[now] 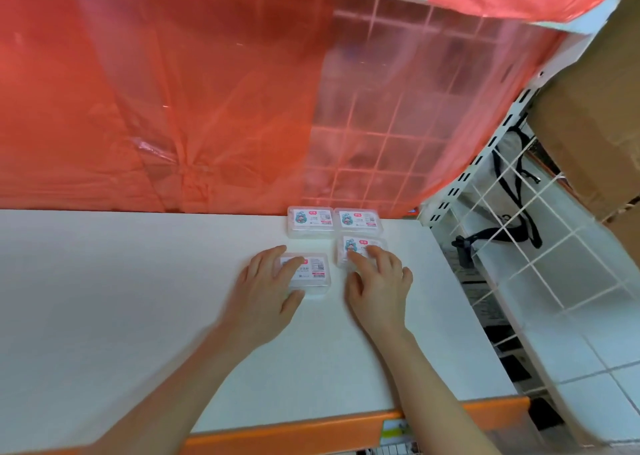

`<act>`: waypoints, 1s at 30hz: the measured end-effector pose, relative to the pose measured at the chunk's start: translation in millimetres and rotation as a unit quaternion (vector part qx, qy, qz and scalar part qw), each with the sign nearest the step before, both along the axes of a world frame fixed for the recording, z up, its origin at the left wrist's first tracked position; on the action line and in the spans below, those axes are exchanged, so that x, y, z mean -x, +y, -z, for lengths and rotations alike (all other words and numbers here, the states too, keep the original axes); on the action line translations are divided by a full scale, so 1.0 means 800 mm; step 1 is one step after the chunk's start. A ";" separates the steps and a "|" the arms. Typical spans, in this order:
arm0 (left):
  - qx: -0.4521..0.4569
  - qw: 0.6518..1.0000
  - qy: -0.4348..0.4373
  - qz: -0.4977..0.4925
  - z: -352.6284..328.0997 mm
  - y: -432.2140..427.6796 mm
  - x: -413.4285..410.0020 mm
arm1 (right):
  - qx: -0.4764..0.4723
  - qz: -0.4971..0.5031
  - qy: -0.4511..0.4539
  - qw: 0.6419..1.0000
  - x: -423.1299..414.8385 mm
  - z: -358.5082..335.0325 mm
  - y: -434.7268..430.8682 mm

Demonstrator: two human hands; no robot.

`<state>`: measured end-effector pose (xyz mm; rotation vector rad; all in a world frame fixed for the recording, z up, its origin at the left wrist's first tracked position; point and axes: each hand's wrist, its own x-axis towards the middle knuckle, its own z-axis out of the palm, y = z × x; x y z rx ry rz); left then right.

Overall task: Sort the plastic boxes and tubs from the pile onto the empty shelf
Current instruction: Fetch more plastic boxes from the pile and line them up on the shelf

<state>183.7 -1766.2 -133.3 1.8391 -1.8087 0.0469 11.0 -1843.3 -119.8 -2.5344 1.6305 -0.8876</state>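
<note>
**A:** Start at the left. What is the left hand [266, 291] doing?

**B:** It grasps the front-left box [313, 272] on the shelf [138, 281]: fingers [294, 264] over the lid, thumb hooked on the edge farthest from the red sheet [156, 108].

**A:** And the right hand [381, 284]?

**B:** Released, I'd say. It lies spread on the front-right box [360, 245], pressing the lid without clasping it.

**A:** Where do the boxes stand?

**B:** The back-left box [310, 220] and back-right box [358, 220] sit side by side at the foot of the sheet. The two in hand form a second row out from it, long sides parallel to the sheet.

**A:** What does the next move turn on?

**B:** The front-left box lies farther from the sheet than its neighbour. I judge it wants sliding toward the sheet, and the left hand already has it.

**A:** Anything in the way?

**B:** Only the back-left box, between it and the sheet. A wire grid [540, 246] and cardboard carton [595, 108] stand beyond the sheet's right edge. The pile isn't in view.
</note>
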 end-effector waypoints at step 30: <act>0.020 1.000 0.000 -0.005 0.007 -0.002 0.000 | -0.020 -0.017 0.001 1.000 -0.003 0.007 -0.007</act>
